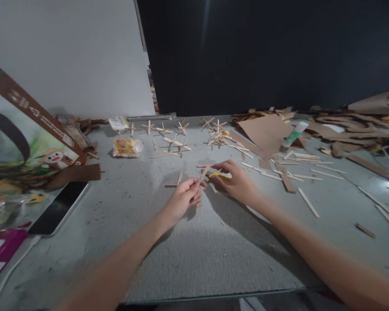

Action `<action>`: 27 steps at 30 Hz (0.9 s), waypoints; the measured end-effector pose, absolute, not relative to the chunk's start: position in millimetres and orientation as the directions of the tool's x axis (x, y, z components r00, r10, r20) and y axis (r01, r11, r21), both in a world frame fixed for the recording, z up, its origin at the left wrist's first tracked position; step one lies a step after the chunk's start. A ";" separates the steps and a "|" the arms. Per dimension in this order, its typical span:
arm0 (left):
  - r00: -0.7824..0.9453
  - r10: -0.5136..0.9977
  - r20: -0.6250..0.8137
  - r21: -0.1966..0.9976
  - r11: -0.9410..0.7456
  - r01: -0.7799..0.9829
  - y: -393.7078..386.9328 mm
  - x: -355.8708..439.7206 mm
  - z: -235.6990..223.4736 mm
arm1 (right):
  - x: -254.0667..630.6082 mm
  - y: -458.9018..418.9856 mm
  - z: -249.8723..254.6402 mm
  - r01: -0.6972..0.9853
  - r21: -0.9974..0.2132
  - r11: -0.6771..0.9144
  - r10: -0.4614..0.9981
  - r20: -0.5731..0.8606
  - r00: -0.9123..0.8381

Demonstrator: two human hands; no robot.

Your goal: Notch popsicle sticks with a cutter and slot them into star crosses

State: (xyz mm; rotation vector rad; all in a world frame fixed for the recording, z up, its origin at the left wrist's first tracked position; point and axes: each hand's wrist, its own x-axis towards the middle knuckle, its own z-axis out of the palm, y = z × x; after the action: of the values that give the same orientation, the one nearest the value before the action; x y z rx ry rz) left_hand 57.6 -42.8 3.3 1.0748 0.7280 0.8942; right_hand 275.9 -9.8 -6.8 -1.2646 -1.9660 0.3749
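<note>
My left hand (pixel 188 193) is closed, pinching a short flat wooden craft stick (pixel 203 173) that points up and away. Close by on the right, my right hand (pixel 236 181) has its thumb and fingers around a yellow utility knife (pixel 219 176), whose dark front end points toward the stick. Just behind the knife lies a thin pink pen-like item (pixel 203 166). Left of my left hand, two small stick pieces (pixel 173 185) sit together on the grey table (pixel 181 259). Part of the knife handle is hidden by my right hand.
Several crossed-stick pieces (pixel 178 144) stand toward the back. Loose craft sticks (pixel 306 177), brown cardboard (pixel 261 134) and a glue stick (pixel 294 134) are on the right. A phone (pixel 60 207), a yellow packet (pixel 127 147) and a printed box (pixel 35 125) are on the left.
</note>
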 end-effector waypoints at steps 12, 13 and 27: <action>0.482 0.876 -0.020 0.888 0.237 -0.395 -50.3 61.1 5.2 | 248.5 -34.4 8.6 0.023 -0.984 0.177 0.918 0.156 -0.365; 0.487 0.873 -0.023 0.885 0.244 -0.397 -50.6 61.4 4.7 | 247.7 -35.4 8.9 0.010 -0.985 0.173 0.920 0.158 -0.358; 0.546 0.834 -0.079 0.878 0.318 -0.358 -53.2 62.1 7.3 | 239.1 -39.9 3.2 -0.115 -0.993 0.019 0.941 0.057 -0.335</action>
State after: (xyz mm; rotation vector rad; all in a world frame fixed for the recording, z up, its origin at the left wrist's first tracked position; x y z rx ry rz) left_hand 62.1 -53.2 7.3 0.9451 0.5950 0.8479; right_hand 239.1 -39.9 3.2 -0.9150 -1.3880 1.4763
